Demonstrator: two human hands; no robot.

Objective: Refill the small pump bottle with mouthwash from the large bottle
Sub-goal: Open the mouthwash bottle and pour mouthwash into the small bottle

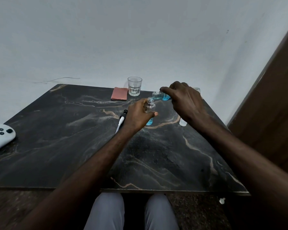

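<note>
- We see the large bottle point(163, 96) tipped almost flat above the far right part of the table point(73, 146); its long axis runs left to right, and its open mouth points left, toward the small bottle point(149, 112).
- Blue mouthwash lies in the neck and lower side of the large bottle. The base end is hidden behind the hand.
- The small bottle stands upright on the table, long axis vertical, open neck up, just under the large bottle's mouth. A little blue liquid shows at its bottom.
- Our right hand point(184, 100) holds the large bottle from above, palm down, wrist bent; the fingers curl closed around the body, the forefinger stretched along the top toward the neck.
- Our left hand point(138, 116) grips the small bottle from the left side, fingers wrapped around it, thumb on the near side.
- The pump point(121, 121) lies flat on the table just left of the left hand.
- A glass point(134, 86) and a pink cloth point(119, 93) sit at the far edge, side by side.
- A white cap point(182, 122) stands under the right wrist.
</note>
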